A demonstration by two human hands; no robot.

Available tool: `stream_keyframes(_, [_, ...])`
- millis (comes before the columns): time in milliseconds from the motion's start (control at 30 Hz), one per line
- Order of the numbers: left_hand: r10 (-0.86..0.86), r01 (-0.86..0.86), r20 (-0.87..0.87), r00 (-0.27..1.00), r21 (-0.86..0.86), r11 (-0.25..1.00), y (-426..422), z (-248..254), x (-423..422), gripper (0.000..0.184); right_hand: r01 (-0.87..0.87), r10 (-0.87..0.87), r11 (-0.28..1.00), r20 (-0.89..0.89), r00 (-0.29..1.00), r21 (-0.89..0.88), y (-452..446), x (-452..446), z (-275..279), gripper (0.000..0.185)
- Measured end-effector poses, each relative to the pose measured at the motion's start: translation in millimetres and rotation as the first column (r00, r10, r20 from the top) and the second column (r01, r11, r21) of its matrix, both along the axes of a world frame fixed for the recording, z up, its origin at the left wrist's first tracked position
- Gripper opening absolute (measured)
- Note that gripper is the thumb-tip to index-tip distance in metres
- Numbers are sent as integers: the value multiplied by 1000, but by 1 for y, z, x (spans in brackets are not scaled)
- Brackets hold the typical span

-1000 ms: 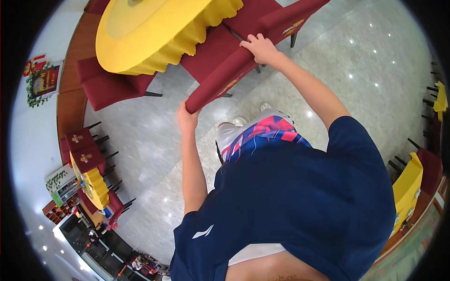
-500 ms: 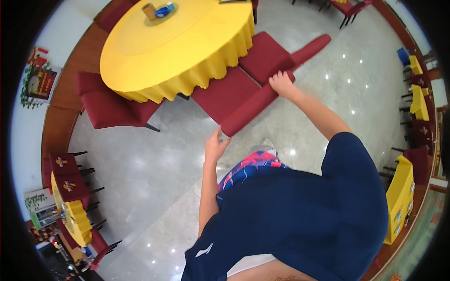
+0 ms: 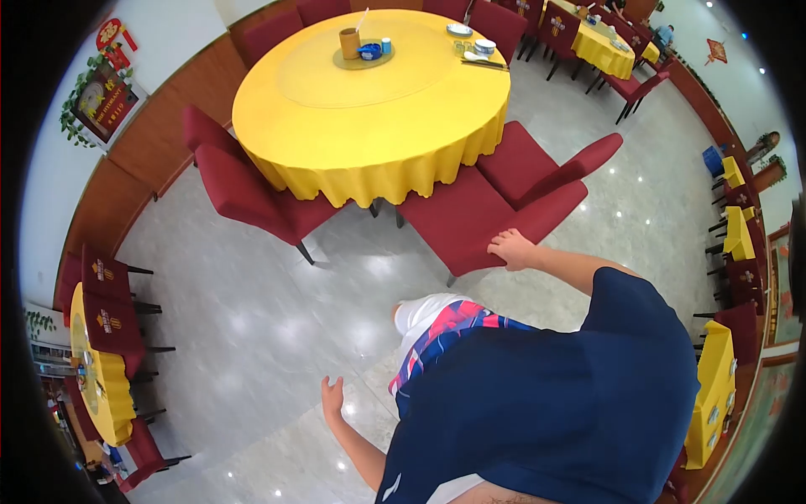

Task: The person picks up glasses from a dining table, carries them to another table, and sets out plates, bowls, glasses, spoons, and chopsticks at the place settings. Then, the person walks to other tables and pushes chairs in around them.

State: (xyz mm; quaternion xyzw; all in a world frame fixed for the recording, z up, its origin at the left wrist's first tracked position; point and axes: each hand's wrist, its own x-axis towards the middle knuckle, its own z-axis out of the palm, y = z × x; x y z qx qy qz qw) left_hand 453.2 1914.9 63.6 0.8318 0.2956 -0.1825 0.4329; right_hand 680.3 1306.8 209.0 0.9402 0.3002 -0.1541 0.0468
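My right hand is at the near end of the backrest of a dark red upholstered chair, its fingers curled over the edge. That chair's seat reaches toward the round table with a yellow cloth, and its front meets the hanging cloth. My left hand hangs in the air over the floor, fingers apart, holding nothing and away from the chair. A second red chair stands right beside the first, farther from me. To the left, another red chair stands angled at the table.
On the round table are a brown cup-like holder, a small blue item and stacked bowls. More yellow-covered tables stand at the left, right and back. Grey shiny floor surrounds me.
My left hand has come off the chair and swung down and left. My right hand has shifted along the backrest to its near end. The chair's seat now shows turned differently, and my view has tilted up.
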Motion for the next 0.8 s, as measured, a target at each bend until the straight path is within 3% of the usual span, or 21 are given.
stream_keyframes(67, [214, -213, -9, 977, -176, 961, 8, -8, 6, 73, 87, -101, 987, -98, 990, -135, 23, 8, -11, 32])
stream_keyframes(133, [227, -222, -10, 974, -258, 940, 10, -23, 23, 76, 110, -195, 960, -332, 923, -257, 57, 26, -25, 30])
stream_keyframes(167, [249, -242, -20, 968, -322, 915, 14, -27, 26, 79, 71, -140, 982, -417, 898, -176, 71, 34, -47, 29])
stream_keyframes(200, [232, -220, -8, 973, -357, 908, 16, -27, 33, 79, 25, -65, 996, -502, 862, -87, 81, 43, -84, 28])
stream_keyframes(267, [208, -190, 0, 978, -404, 895, 23, -19, 57, 80, -135, -15, 982, -768, 641, -132, 100, 65, -215, 26])
stream_keyframes(400, [229, -210, 8, 973, -361, 909, 81, -10, 83, 79, -384, 299, 923, -681, 669, 28, 244, 96, -156, 32])
stream_keyframes(467, [336, -317, 26, 942, -269, 909, 107, 9, 90, 71, -217, 159, 976, -593, 789, -27, 289, 129, -155, 37])
stream_keyframes(533, [375, -352, 13, 927, -320, 880, 147, 17, 75, 68, -183, 123, 982, -579, 806, -47, 350, 176, -155, 36])
stream_keyframes(600, [428, -432, -94, 899, -349, 831, 184, 26, 61, 66, 61, -20, 996, -538, 843, 58, 410, 221, -129, 36])
stream_keyframes(667, [510, -525, -136, 849, -321, 788, 218, 27, 30, 59, 125, -19, 972, -461, 887, 200, 468, 270, -123, 36])
stream_keyframes(733, [727, -757, -216, 651, -256, 602, 243, 21, -12, 51, 240, -78, 925, -470, 879, 295, 524, 321, -111, 58])
stream_keyframes(800, [870, -901, -281, 405, -286, 327, 265, -30, -77, 43, 447, -148, 728, -517, 843, 520, 584, 366, -80, 80])
